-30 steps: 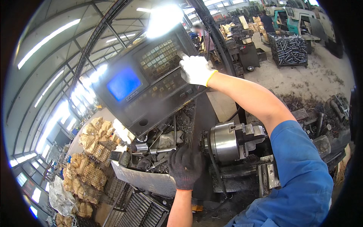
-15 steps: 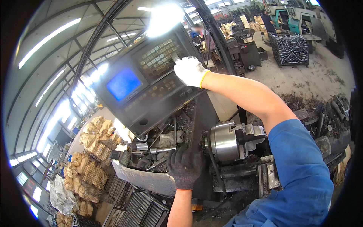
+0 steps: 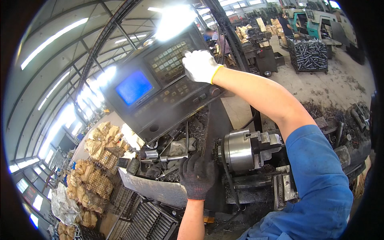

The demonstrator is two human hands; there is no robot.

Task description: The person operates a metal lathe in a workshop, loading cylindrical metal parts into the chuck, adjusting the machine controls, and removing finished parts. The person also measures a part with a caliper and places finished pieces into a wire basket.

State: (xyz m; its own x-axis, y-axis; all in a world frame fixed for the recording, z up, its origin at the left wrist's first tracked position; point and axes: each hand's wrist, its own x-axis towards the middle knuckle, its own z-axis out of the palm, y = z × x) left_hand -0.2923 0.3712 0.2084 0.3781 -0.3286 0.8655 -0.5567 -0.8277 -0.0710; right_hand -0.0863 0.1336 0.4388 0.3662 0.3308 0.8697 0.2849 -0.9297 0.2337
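My right hand [image 3: 200, 67], in a white glove with a yellow cuff, is raised at the right edge of the keypad [image 3: 172, 60] on a dark machine control panel [image 3: 160, 108]. Its fingers are curled in, with nothing visible in them; whether a fingertip presses a key is hidden. Left of the keypad glows a blue screen [image 3: 133, 88]. Lower down, my left hand [image 3: 197, 176], in a black knitted glove, lies with its fingers stretched out on the dark edge of the machine. Beside it to the right is a shiny lathe chuck [image 3: 239, 151] with stepped jaws.
A tray [image 3: 154, 194] with metal tools, a cloth [image 3: 181, 147] and chips lies below the panel. Wire baskets with brown paper [image 3: 94, 182] stand at left. A crate of metal parts [image 3: 308, 56] stands far right. Another person [image 3: 285, 26] is in the background.
My right hand has shifted slightly up and left along the keypad, its fingers now more curled; a red knob below shows more. My left hand stays in place.
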